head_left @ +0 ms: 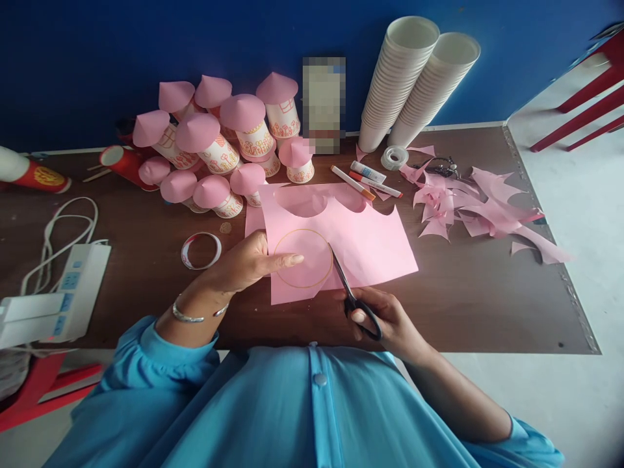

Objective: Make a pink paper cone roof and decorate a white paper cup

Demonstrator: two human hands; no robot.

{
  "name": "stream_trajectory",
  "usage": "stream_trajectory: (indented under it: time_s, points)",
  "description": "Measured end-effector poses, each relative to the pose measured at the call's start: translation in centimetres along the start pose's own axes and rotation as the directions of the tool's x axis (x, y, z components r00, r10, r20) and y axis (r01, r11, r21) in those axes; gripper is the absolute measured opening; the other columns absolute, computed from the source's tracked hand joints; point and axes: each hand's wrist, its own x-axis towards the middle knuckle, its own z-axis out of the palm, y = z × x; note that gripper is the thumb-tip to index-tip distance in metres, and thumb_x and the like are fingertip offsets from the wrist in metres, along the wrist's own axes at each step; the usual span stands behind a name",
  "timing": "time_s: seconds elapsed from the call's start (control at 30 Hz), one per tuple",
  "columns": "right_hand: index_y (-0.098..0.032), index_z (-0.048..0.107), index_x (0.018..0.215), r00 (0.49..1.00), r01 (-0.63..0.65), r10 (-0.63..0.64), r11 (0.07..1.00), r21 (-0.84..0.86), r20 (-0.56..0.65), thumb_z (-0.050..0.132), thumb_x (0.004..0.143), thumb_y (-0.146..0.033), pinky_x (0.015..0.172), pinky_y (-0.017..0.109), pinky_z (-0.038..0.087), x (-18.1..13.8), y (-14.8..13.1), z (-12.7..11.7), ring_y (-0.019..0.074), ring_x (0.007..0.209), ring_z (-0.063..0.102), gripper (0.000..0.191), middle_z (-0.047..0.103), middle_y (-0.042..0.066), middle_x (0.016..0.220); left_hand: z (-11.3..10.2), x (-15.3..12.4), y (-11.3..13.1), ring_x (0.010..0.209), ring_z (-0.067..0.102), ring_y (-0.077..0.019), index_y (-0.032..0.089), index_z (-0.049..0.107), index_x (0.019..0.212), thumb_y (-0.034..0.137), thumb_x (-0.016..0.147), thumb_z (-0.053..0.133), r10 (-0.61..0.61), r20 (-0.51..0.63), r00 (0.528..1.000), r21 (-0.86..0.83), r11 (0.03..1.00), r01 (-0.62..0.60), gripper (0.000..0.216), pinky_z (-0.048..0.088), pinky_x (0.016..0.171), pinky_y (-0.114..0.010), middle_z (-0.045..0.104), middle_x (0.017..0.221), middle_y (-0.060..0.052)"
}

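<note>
A sheet of pink paper hangs over the near part of the table, with rounded bites cut out of its far edge. On it a circle is drawn in an orange-brown line. My left hand grips the sheet's left side, thumb on top and fingers hidden underneath. In my right hand are dark-handled scissors. Their blades lie in the paper at the right side of the drawn circle, where a cut runs up from the near edge.
Several decorated paper cups with pink cone roofs stand at the back left. Two tall stacks of white cups, markers, a tape roll and pink scraps lie rightward. A power strip sits left, a ring nearer.
</note>
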Motion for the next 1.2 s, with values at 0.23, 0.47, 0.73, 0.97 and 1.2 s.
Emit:
stream_trajectory:
  time_s: [0.23,0.47,0.73,0.97,1.2]
  points:
    - [-0.012,0.071,0.118,0.983,-0.074,0.06,0.994,0.078,0.172,0.071,0.092,-0.063,0.044,0.021,0.034,-2.9,-1.2,-1.8,0.0083,0.053,0.051,0.057,0.058,0.0,0.073,-0.1,0.2,-0.3,0.134,0.062,-0.0325,0.015,0.073,0.128,0.044,0.086,0.078,-0.009,-0.07,0.998,0.026,1.0,0.011,0.051,0.048,0.119,-0.043,0.075,0.133,-0.009]
    - [-0.012,0.072,0.115,0.985,-0.113,0.112,0.994,0.0,0.13,0.073,0.087,-0.069,0.045,0.022,0.034,-2.8,-3.2,-2.6,0.0062,0.048,0.044,0.063,0.057,-0.002,0.069,0.1,0.4,0.4,0.132,0.063,-0.0341,0.016,0.069,0.134,0.044,0.085,0.078,-0.025,-0.016,1.0,-0.008,1.0,0.025,0.057,0.052,0.115,-0.046,0.075,0.132,-0.008]
    - [-0.011,0.067,0.118,0.971,-0.152,0.134,0.985,0.081,0.197,0.07,0.086,-0.073,0.043,0.021,0.026,-1.2,-2.5,-2.5,0.0059,0.046,0.037,0.069,0.055,-0.004,0.06,0.2,-0.1,0.5,0.133,0.063,-0.0334,0.017,0.071,0.13,0.041,0.084,0.08,-0.057,0.007,0.998,-0.031,0.998,0.057,0.052,0.05,0.116,-0.043,0.075,0.134,-0.007]
    - [-0.013,0.067,0.102,0.985,-0.001,0.003,1.0,-0.012,0.171,0.071,0.089,-0.068,0.057,0.025,0.044,0.6,-3.2,-2.1,0.0102,0.058,0.051,0.056,0.058,-0.002,0.067,0.9,0.3,1.8,0.117,0.069,-0.0322,0.017,0.077,0.096,0.037,0.082,0.081,-0.123,0.095,0.988,-0.083,0.988,0.131,0.026,0.058,0.104,-0.042,0.081,0.096,-0.005]
    - [-0.017,0.062,0.093,0.979,0.09,-0.08,0.995,-0.046,0.188,0.069,0.091,-0.067,0.059,0.025,0.048,1.6,-3.2,-1.8,0.0107,0.062,0.051,0.051,0.054,-0.002,0.074,1.2,0.5,2.7,0.096,0.07,-0.0265,0.018,0.065,0.069,0.033,0.073,0.086,-0.143,0.096,0.985,-0.086,0.985,0.151,0.026,0.059,0.097,-0.042,0.073,0.072,0.0]
